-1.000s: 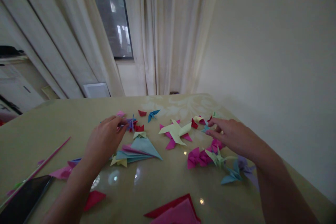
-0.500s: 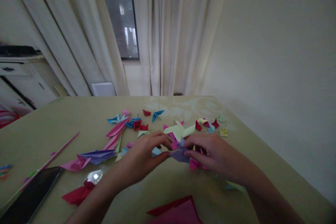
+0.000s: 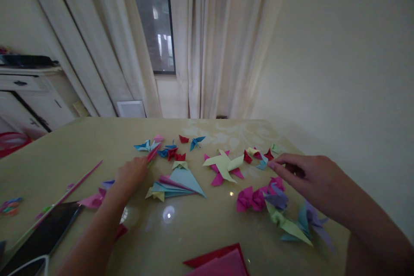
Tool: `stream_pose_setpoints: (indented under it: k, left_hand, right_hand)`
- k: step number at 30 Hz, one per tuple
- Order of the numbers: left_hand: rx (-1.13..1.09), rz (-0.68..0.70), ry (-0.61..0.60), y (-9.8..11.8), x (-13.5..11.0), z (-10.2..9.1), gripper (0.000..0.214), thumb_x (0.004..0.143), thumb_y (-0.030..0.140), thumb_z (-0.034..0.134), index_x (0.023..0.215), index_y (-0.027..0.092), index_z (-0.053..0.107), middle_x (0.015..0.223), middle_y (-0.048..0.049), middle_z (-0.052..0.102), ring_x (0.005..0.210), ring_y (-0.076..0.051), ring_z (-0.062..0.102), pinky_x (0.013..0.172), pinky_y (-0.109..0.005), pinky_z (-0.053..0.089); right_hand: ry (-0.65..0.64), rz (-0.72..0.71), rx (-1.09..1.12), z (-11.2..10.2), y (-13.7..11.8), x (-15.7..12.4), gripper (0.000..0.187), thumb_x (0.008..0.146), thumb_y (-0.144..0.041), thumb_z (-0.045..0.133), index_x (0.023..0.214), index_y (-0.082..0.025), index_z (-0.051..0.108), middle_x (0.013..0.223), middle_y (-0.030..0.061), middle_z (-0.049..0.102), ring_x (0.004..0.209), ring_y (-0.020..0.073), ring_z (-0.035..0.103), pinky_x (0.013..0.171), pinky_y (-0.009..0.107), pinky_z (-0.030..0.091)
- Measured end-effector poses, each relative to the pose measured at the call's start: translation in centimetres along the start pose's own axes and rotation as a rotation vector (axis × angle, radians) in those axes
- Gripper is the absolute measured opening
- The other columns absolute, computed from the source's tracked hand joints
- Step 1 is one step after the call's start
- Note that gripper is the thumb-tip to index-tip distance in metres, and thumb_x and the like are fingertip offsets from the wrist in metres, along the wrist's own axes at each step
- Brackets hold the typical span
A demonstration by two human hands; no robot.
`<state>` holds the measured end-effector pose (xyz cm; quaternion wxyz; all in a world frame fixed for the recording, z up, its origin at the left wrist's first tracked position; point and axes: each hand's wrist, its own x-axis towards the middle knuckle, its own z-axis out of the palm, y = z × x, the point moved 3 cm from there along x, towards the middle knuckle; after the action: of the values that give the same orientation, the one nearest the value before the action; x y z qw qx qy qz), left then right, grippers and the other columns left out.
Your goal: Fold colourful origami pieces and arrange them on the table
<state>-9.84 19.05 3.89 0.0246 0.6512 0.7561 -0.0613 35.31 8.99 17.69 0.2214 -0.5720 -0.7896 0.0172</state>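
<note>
Two hands at folded paper on the table (image 3: 145, 246), left of centre and far right.
Pink-and-green stick (image 3: 76, 185) and black phone (image 3: 42, 233) lay near left. Left hand (image 3: 132, 175) was at the long pink piece (image 3: 154, 152), tip showing past it on the far side; fingers hidden, couldn't tell if it gripped. Pale blue folded plane (image 3: 186, 181) next, then the pinwheel (image 3: 224, 164) mid-table. Magenta paper chain (image 3: 250, 199) sat nearer. Small light-blue piece (image 3: 262, 163) was far right, at right hand (image 3: 304, 174)'s fingertips; thumb and fingers drawn close, couldn't tell if pinched. Thin folds probably crushed easily: light pinch on a stiff crease looked best, right forearm kept off the lilac piece (image 3: 317, 220).
</note>
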Motion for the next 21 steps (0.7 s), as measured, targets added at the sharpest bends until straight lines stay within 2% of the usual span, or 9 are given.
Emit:
stream_pose_setpoints:
  k: [6,8,10,14,18,21]
  left_hand:
    - [-0.005,-0.048,0.080,-1.3,-1.2,-3.9,0.045,0.103,0.023,0.031,0.113,0.011,0.073,0.111,-0.0301,0.076,0.101,-0.048,0.075,0.074,-0.049,0.053]
    - [-0.017,-0.038,0.125,-1.8,-1.8,-5.5,0.045,0.105,0.028,0.029,0.113,0.014,0.071,0.112,-0.0273,0.076,0.099,-0.045,0.075,0.073,-0.047,0.051]
    - [-0.119,0.055,0.197,-1.4,-2.7,-7.1,0.041,0.106,0.038,0.033,0.108,0.018,0.069,0.105,-0.0195,0.078,0.094,-0.038,0.075,0.073,-0.042,0.049]
    - [-0.594,0.446,0.280,2.3,-5.6,-9.3,0.035,0.103,0.050,0.048,0.095,0.021,0.067,0.078,-0.0023,0.070,0.072,-0.022,0.065,0.064,-0.031,0.044]
    - [-0.839,0.708,0.141,7.6,-8.7,-9.8,0.032,0.104,0.046,0.052,0.094,0.021,0.069,0.076,0.0020,0.065,0.067,-0.015,0.057,0.059,-0.025,0.040]
    - [-0.915,0.798,0.035,10.1,-10.2,-9.6,0.030,0.105,0.042,0.054,0.091,0.021,0.069,0.074,0.0026,0.064,0.065,-0.013,0.054,0.057,-0.024,0.038]
  right_hand:
    - [-0.077,-0.014,0.044,1.3,-3.1,1.0,0.030,0.100,-0.042,0.056,0.095,-0.024,0.079,0.065,0.0010,0.072,0.052,0.0158,0.060,0.052,0.027,0.035]
    - [-0.069,-0.021,0.079,1.8,-3.9,1.1,0.028,0.100,-0.040,0.057,0.095,-0.023,0.079,0.063,-0.0005,0.069,0.051,0.0148,0.058,0.053,0.027,0.034]
    - [-0.050,-0.035,0.122,2.2,-4.8,1.3,0.027,0.100,-0.039,0.059,0.093,-0.023,0.079,0.063,-0.0009,0.068,0.052,0.0145,0.057,0.054,0.027,0.034]
    - [-0.041,-0.063,0.331,3.7,-6.8,1.5,0.028,0.103,-0.042,0.061,0.095,-0.023,0.079,0.069,-0.0001,0.072,0.058,0.0146,0.061,0.058,0.027,0.040]
    - [-0.036,0.012,0.612,6.5,-7.2,1.9,0.039,0.103,-0.052,0.063,0.125,-0.021,0.072,0.089,0.0054,0.078,0.075,0.0194,0.070,0.065,0.029,0.051]
    - [-0.031,0.103,0.837,8.6,-6.5,2.3,0.046,0.100,-0.055,0.066,0.129,-0.019,0.069,0.095,0.0073,0.077,0.083,0.0214,0.072,0.068,0.031,0.056]
